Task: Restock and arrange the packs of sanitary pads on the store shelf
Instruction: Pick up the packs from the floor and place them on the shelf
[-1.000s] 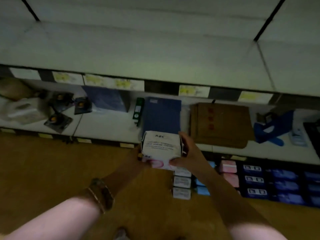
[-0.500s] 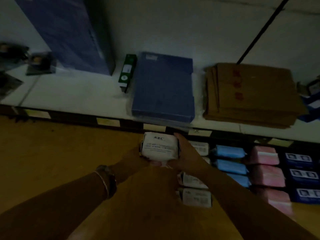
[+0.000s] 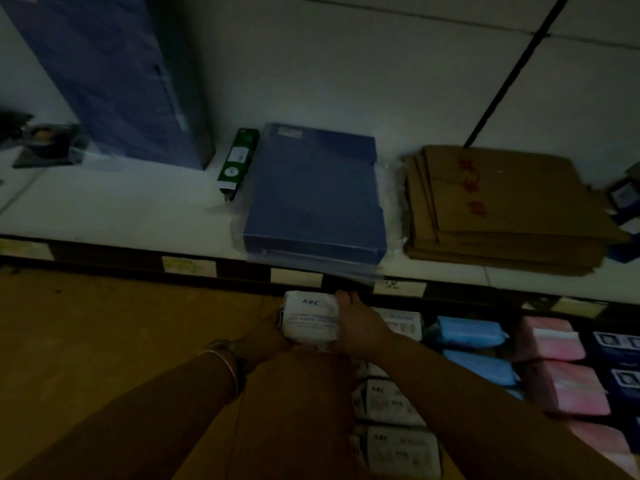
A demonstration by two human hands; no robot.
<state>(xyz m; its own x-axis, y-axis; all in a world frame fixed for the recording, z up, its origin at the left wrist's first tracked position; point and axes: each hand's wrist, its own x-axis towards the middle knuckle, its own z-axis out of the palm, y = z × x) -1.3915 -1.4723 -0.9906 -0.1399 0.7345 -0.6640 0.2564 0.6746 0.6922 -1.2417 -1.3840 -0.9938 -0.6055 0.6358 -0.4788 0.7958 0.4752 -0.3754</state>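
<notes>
The picture is very dark, so I cannot make out many details. Nearest to me, both forearms are cut off by the lower edge. A thin metal bracelet (image 3: 225, 365) sits on the left wrist.

The left hand (image 3: 268, 336) holds the white pack (image 3: 310, 320) from its lower left side. Its fingers are hidden under the pack, but its grip is closed on it. The right hand (image 3: 360, 327) grips the right side, with the thumb along the top corner and the other fingers hidden. The pack is soft and pillow-shaped, with blue "ABC" letters. It is in the air just below the shelf edge (image 3: 188, 266), at the left end of the lower row.

Beside it lie more white packs (image 3: 391, 400), partly hidden by my right arm. After them come blue packs (image 3: 467, 332), pink packs (image 3: 554, 341) and dark blue packs (image 3: 616, 344), which are cut off at the right.

To the left is a brown wooden floor (image 3: 104, 341).

Farther away, on the white shelf, a flat blue box (image 3: 315, 192) lies in clear wrapping. A narrow green box (image 3: 239, 161) lies just beside it, and a stack of brown paper envelopes (image 3: 502, 209) has unreadable red print. A tall blue box (image 3: 114, 74) is cut off at the top.
</notes>
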